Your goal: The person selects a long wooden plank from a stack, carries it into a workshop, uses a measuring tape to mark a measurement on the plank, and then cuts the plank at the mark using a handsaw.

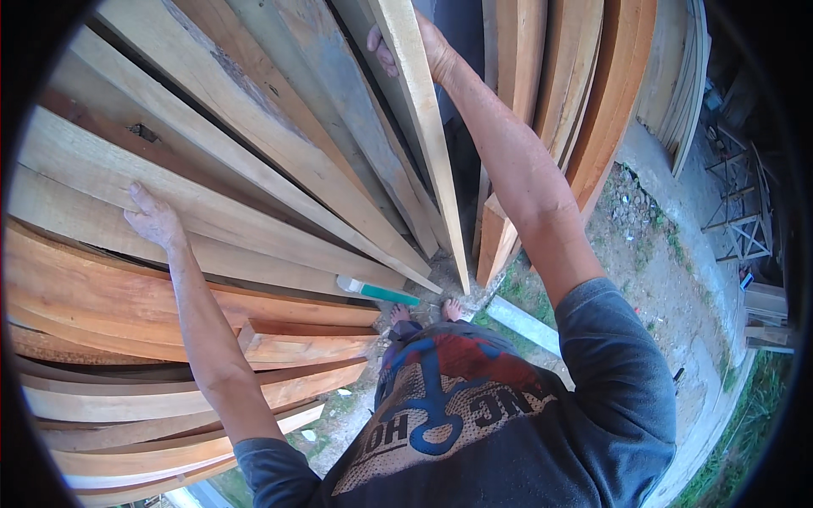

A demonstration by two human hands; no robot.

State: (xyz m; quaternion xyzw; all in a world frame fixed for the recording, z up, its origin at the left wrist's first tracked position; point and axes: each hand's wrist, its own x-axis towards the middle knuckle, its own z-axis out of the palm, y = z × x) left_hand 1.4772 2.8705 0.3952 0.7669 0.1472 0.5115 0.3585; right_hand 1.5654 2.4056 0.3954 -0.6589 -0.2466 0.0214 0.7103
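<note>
My right hand [430,49] is up at the top centre, wrapped around a long, narrow pale timber [417,102]. Its fingertips show on the timber's left side, and the lower end stands on the ground near my feet. Off to the left, my left hand [156,218] rests against a wide pale plank [220,216], its fingers stretched over the face where this plank meets another pale plank [246,267]. Between my two arms lean several more planks [279,135], some with rough, barky edges.
Reddish beams [110,292] stack at the left, and more timbers [597,102] lean at the right. A white-and-green object [381,292] lies by my bare feet [451,310]. A pale strip [525,326] is on the ground, with a metal frame [741,199] at far right.
</note>
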